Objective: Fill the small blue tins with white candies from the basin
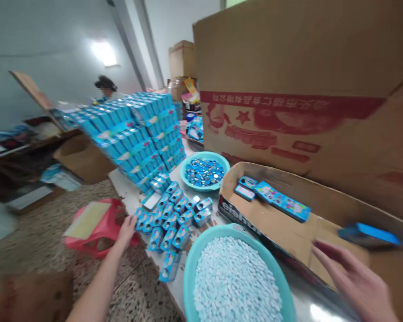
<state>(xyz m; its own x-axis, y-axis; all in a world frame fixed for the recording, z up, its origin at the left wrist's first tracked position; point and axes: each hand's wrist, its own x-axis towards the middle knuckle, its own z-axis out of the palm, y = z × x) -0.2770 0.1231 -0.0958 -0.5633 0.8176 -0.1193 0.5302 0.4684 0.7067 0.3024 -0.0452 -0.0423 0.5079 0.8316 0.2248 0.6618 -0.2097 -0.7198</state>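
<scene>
My left hand (126, 226) reaches out to the left end of a cluster of small blue open boxes (174, 213) lying on the table; its fingers touch the nearest box and curl slightly. My right hand (351, 279) hovers at the lower right with fingers stretched out, holding nothing. Just beyond it a blue box (369, 235) is blurred above a shallow cardboard tray (282, 223). A large teal basin (191, 264) in front of me is full of small pale blue tablets.
A tall stack of blue boxes (137, 129) stands at the table's far left. A smaller teal bowl (221, 158) holds shiny blue pieces. A big brown carton (305, 89) fills the right. A red stool (97, 226) stands on the floor. Another person (105, 87) sits far back.
</scene>
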